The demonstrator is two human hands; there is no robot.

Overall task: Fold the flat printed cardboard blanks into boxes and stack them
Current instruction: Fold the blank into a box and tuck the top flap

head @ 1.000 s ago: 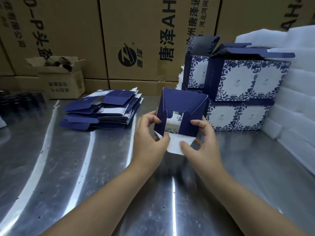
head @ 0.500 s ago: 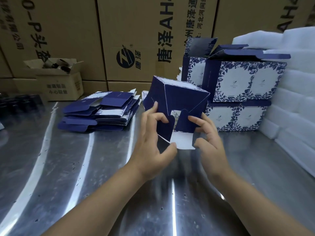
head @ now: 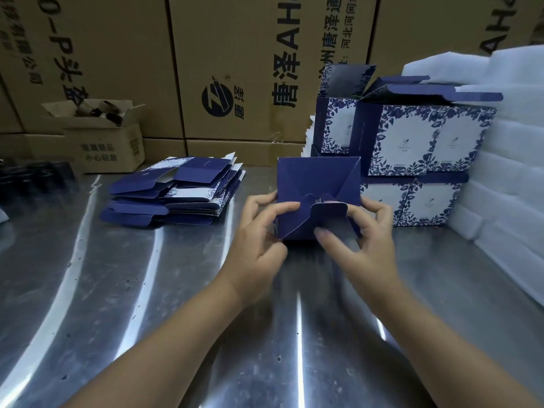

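Box, held above the metal table at centre, base toward the viewer: left hand clamps its left edge while right hand pinches the last bottom flap, best tucked squarely under the interlocking panels.

Bare forearms, no sleeves, rings or watch; left grip and right grip gloveless

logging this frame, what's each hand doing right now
left hand: closed on the box, at its left side.
right hand: closed on the box, fingers on the bottom flap.
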